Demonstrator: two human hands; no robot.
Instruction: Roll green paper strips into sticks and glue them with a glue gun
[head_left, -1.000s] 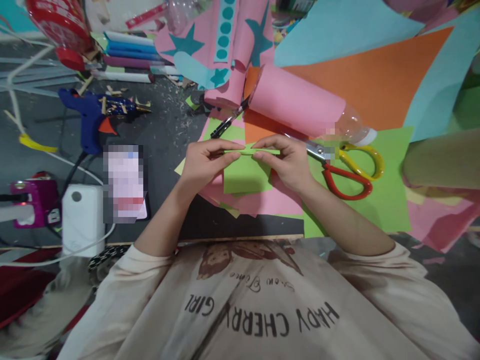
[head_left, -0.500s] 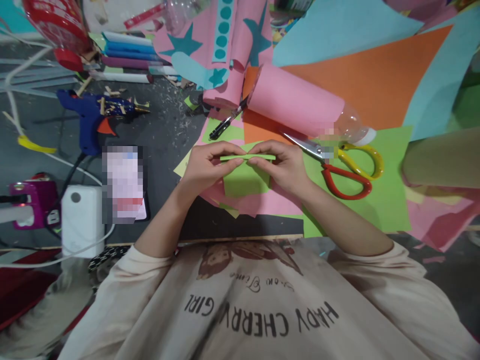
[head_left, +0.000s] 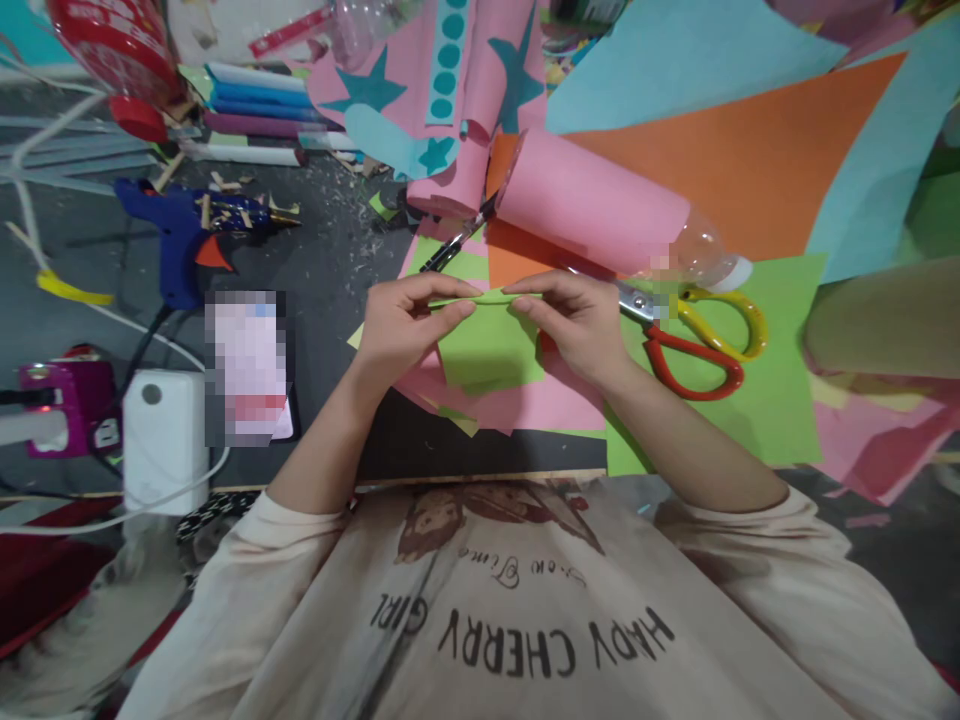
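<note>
A piece of green paper (head_left: 491,345) hangs between my two hands, its upper edge folded into a narrow strip. My left hand (head_left: 401,320) is closed on the left end of that fold, thumb below and fingers above. At the right end, my right hand (head_left: 574,315) pinches the same fold. Pink paper (head_left: 559,400) lies under the hands on the table. Just right of my right hand are scissors (head_left: 694,365) with one red and one yellow handle, their blades partly hidden by the hand. A black pen (head_left: 457,245) lies beyond my left hand.
A bottle wrapped in pink paper (head_left: 592,200) lies behind the hands. On the left are a blue glue gun (head_left: 176,235), a phone (head_left: 251,365) and a white power bank (head_left: 165,430) with cables. Orange paper (head_left: 750,170) and blue paper (head_left: 690,60) spread at the back right.
Both hands have moved slightly up and farther apart along the fold. The green paper has tilted so more of its face shows, and my right hand now covers more of the scissors' blades.
</note>
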